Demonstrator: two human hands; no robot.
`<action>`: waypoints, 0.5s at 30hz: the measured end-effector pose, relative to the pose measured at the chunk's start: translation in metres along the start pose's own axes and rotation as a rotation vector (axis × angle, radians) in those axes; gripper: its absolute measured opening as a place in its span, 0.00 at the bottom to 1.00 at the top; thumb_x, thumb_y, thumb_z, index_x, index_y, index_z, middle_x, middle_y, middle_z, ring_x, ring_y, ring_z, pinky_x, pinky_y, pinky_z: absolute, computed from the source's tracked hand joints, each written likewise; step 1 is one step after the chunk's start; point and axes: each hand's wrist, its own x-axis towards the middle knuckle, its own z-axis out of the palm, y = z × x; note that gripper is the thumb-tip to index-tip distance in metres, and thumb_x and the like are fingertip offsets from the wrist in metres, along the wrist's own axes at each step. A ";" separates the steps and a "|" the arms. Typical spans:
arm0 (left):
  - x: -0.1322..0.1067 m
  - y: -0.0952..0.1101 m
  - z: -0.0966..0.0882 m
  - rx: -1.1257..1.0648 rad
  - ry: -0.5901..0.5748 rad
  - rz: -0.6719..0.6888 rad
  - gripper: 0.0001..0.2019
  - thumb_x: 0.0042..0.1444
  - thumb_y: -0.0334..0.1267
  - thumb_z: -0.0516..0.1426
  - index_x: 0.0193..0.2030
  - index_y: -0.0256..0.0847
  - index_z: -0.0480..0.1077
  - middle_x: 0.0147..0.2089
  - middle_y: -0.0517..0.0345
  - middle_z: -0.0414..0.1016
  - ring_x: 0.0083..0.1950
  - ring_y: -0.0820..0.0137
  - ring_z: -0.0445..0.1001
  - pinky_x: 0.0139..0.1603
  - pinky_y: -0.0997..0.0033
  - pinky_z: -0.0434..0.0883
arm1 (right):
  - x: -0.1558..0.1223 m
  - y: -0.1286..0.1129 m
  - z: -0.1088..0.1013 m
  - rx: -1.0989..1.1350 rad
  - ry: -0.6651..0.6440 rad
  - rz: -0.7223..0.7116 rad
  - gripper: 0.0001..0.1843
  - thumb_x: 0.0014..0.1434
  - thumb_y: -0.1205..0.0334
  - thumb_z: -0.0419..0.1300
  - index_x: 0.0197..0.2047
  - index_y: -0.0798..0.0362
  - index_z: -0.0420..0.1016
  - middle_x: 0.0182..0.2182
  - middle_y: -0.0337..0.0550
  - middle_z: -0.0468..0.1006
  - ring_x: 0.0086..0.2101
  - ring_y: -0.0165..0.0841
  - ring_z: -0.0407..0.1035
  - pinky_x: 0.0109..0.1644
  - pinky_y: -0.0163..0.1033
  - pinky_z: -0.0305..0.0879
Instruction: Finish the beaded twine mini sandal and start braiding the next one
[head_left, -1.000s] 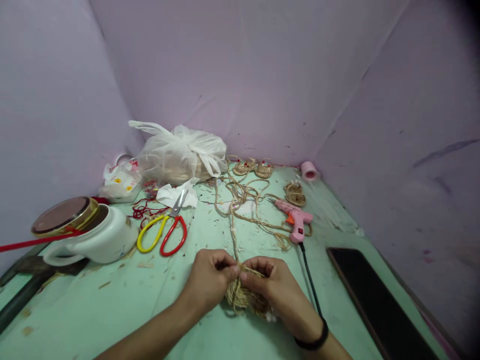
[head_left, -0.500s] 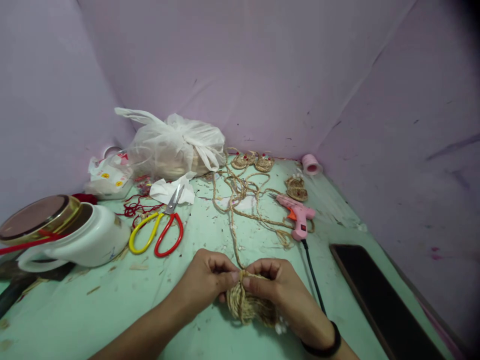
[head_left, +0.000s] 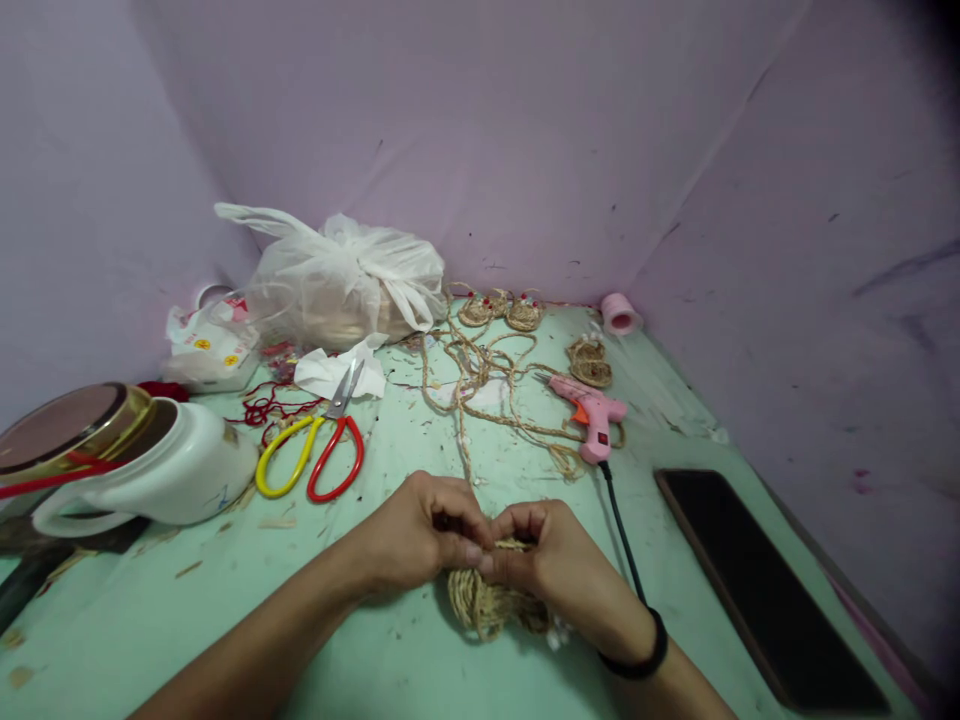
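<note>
Left hand (head_left: 421, 535) has neared right hand (head_left: 564, 565), scissors (head_left: 337, 404) apart.

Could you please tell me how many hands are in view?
2: the left hand and the right hand, side by side at the top of the rope bundle.

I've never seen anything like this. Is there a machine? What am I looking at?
There is no machine, only a person, filmed by a camera worn on that person's own head, looking forward and down. The bare left hand and bare right hand pinch a looped bundle of tan twisted cord. On the pale green tabletop are scissors with one yellow and one red handle, a pink glue gun, a flat black rectangular phone, a white handled pot and a knotted white plastic bag.
</note>
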 end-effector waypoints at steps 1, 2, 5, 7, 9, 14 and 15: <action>0.001 0.000 -0.001 0.023 -0.021 0.007 0.02 0.40 0.31 0.61 0.23 0.37 0.76 0.24 0.58 0.68 0.27 0.73 0.65 0.30 0.75 0.61 | 0.000 0.000 0.000 -0.011 0.010 0.000 0.06 0.33 0.70 0.66 0.20 0.59 0.75 0.15 0.34 0.68 0.17 0.22 0.54 0.22 0.30 0.50; 0.002 0.000 -0.001 0.047 -0.029 0.008 0.02 0.41 0.31 0.61 0.22 0.36 0.75 0.24 0.58 0.68 0.27 0.73 0.65 0.30 0.75 0.62 | 0.000 0.000 0.000 -0.017 0.020 -0.003 0.06 0.33 0.70 0.66 0.20 0.59 0.75 0.15 0.34 0.68 0.17 0.22 0.54 0.21 0.30 0.50; 0.002 0.001 -0.002 0.140 0.004 0.017 0.02 0.41 0.29 0.60 0.22 0.35 0.74 0.25 0.58 0.68 0.28 0.73 0.66 0.30 0.74 0.62 | 0.000 0.000 0.000 0.009 0.027 0.006 0.06 0.33 0.68 0.65 0.21 0.60 0.76 0.16 0.35 0.70 0.17 0.22 0.56 0.22 0.31 0.51; 0.000 0.000 -0.003 0.233 0.046 0.077 0.03 0.44 0.28 0.57 0.23 0.35 0.73 0.26 0.58 0.68 0.29 0.73 0.66 0.30 0.74 0.62 | 0.000 0.001 0.000 0.043 0.039 0.015 0.08 0.35 0.66 0.65 0.23 0.60 0.76 0.17 0.36 0.71 0.18 0.23 0.58 0.22 0.31 0.52; -0.002 0.000 -0.005 0.312 0.084 0.174 0.06 0.46 0.27 0.55 0.24 0.35 0.72 0.27 0.57 0.68 0.30 0.73 0.67 0.32 0.75 0.62 | 0.001 0.002 0.000 0.087 0.059 0.007 0.09 0.36 0.64 0.65 0.24 0.59 0.76 0.18 0.38 0.72 0.19 0.25 0.60 0.23 0.31 0.54; -0.006 -0.003 -0.012 0.344 0.082 0.260 0.06 0.49 0.28 0.53 0.24 0.36 0.69 0.26 0.59 0.66 0.30 0.74 0.65 0.32 0.75 0.61 | 0.003 0.004 -0.001 0.162 0.086 -0.013 0.12 0.37 0.63 0.64 0.27 0.61 0.76 0.21 0.40 0.74 0.22 0.27 0.62 0.27 0.33 0.57; -0.006 -0.003 -0.011 0.339 0.077 0.263 0.06 0.49 0.28 0.53 0.24 0.36 0.68 0.27 0.59 0.66 0.30 0.74 0.65 0.32 0.75 0.61 | 0.003 0.005 -0.001 0.161 0.086 -0.017 0.12 0.37 0.63 0.64 0.27 0.61 0.76 0.21 0.41 0.74 0.22 0.27 0.62 0.27 0.33 0.57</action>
